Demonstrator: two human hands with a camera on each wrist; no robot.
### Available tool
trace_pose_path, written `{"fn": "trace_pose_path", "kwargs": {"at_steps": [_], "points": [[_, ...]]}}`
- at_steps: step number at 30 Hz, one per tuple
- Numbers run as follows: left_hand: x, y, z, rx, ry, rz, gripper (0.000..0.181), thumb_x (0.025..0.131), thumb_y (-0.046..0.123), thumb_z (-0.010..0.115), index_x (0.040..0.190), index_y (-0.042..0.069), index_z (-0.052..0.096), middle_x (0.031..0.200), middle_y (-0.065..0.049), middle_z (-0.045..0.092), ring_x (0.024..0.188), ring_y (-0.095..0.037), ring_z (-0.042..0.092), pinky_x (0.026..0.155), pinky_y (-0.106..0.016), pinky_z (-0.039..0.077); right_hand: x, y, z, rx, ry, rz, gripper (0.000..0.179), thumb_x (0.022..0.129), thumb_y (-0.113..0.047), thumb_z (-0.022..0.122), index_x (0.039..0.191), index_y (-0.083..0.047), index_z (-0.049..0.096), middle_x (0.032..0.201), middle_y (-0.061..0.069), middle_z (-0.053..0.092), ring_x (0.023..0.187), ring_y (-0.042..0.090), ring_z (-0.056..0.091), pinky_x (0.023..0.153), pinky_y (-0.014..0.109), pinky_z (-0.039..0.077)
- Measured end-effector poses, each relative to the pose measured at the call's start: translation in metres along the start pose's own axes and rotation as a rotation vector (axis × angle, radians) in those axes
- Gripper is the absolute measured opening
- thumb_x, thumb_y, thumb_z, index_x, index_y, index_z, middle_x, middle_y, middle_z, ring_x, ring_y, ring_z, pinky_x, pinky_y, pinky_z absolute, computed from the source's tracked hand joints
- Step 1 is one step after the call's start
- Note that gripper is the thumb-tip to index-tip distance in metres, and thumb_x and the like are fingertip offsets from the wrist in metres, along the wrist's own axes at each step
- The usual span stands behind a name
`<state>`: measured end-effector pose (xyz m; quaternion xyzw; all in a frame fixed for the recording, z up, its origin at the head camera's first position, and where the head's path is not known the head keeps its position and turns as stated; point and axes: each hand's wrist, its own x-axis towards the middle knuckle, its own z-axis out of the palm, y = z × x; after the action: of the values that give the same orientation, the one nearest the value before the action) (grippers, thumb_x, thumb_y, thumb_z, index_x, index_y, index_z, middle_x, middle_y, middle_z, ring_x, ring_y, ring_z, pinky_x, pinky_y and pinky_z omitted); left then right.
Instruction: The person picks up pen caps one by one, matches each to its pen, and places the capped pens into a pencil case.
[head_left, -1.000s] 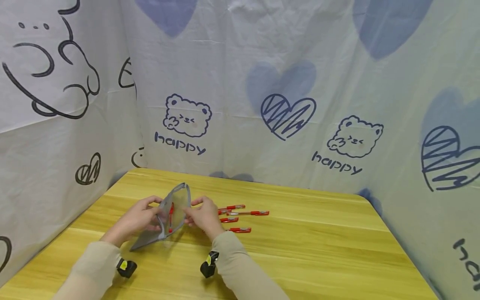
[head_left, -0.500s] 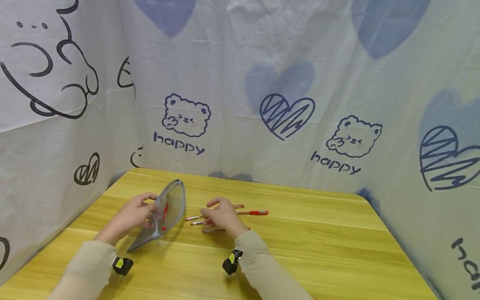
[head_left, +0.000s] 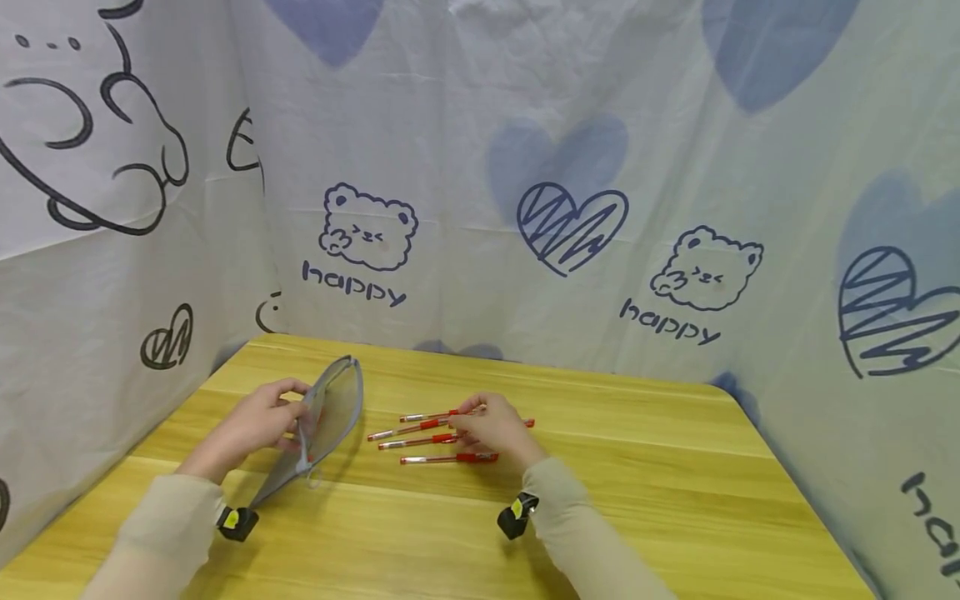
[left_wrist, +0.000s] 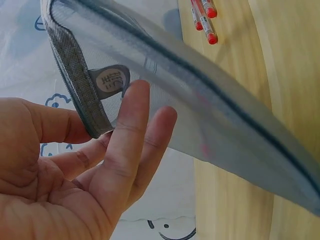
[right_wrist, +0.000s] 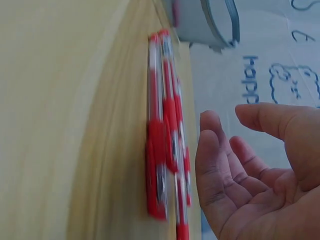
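My left hand [head_left: 262, 421] pinches the edge of a grey translucent zip pouch [head_left: 343, 412] between thumb and finger, as the left wrist view shows. The pouch [left_wrist: 235, 155] is tilted up with its mouth gaping to the right. Faint red shows through its mesh wall. Several red gel pens [head_left: 427, 460] lie side by side on the table, right of the pouch. Over their right ends hovers my right hand [head_left: 498, 433], thumb and fingers apart, holding nothing. Beside that hand in the right wrist view, the pens [right_wrist: 156, 135] are seen along their length.
Everything stands on a yellow wood-grain table [head_left: 660, 500]. White cloth [head_left: 465, 308] printed with hearts and bears hangs behind and at both sides of it. A small ring pull [head_left: 314, 477] hangs at the pouch's lower corner.
My right hand has moved away from the pouch mouth to the right, over the pens. The left hand and pouch have shifted slightly left, and the red pen inside shows less.
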<state>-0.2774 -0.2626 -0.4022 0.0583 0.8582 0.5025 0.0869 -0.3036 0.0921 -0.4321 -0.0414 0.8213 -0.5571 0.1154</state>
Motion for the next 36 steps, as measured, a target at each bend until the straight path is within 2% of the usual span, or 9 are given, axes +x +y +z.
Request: {"fn": "trace_pose_path", "kwargs": {"at_steps": [7,15,23,28,36], "points": [[0.002,0.001,0.000,0.037,0.004,-0.018,0.043,0.110,0.010,0.044,0.149,-0.008,0.046,0.111,-0.024,0.075,0.091,-0.023,0.074,0.079,-0.044,0.066,-0.006,0.007,-0.021,-0.083,-0.003,-0.002,0.025,0.103,-0.020,0.072,0.116,-0.002,0.062,0.102,0.023,0.078,0.075,0.021,0.077,0.072,0.037,0.064],[0.002,0.005,0.003,0.053,-0.019,0.000,0.044,0.111,0.010,0.042,0.150,-0.010,0.043,0.115,-0.027,0.073,0.087,-0.019,0.071,0.077,-0.043,0.066,-0.013,0.019,-0.030,-0.105,-0.023,0.009,0.022,0.103,-0.022,0.074,0.110,-0.004,0.064,0.087,0.012,0.076,0.067,0.016,0.071,0.061,0.030,0.059],[0.003,0.002,0.007,0.052,-0.015,-0.015,0.043,0.110,0.010,0.044,0.149,-0.007,0.044,0.110,-0.023,0.073,0.083,-0.020,0.069,0.077,-0.043,0.065,-0.023,0.021,-0.032,-0.084,-0.096,0.030,0.019,0.105,-0.018,0.071,0.113,-0.001,0.066,0.091,0.017,0.078,0.066,0.014,0.069,0.061,0.027,0.058],[0.003,0.002,0.008,0.059,-0.014,-0.015,0.044,0.111,0.011,0.044,0.151,-0.008,0.043,0.114,-0.026,0.073,0.083,-0.019,0.070,0.077,-0.044,0.066,-0.025,0.022,-0.031,-0.056,-0.104,0.064,0.022,0.105,-0.019,0.070,0.118,-0.002,0.065,0.092,0.016,0.078,0.065,0.013,0.071,0.061,0.026,0.060],[0.004,0.001,0.008,0.053,-0.013,-0.012,0.043,0.112,0.011,0.043,0.151,-0.008,0.043,0.114,-0.025,0.073,0.083,-0.018,0.071,0.077,-0.044,0.066,-0.025,0.024,-0.025,-0.037,-0.121,0.070,0.022,0.106,-0.019,0.069,0.119,-0.002,0.068,0.089,0.014,0.078,0.063,0.011,0.072,0.058,0.023,0.058]]}}
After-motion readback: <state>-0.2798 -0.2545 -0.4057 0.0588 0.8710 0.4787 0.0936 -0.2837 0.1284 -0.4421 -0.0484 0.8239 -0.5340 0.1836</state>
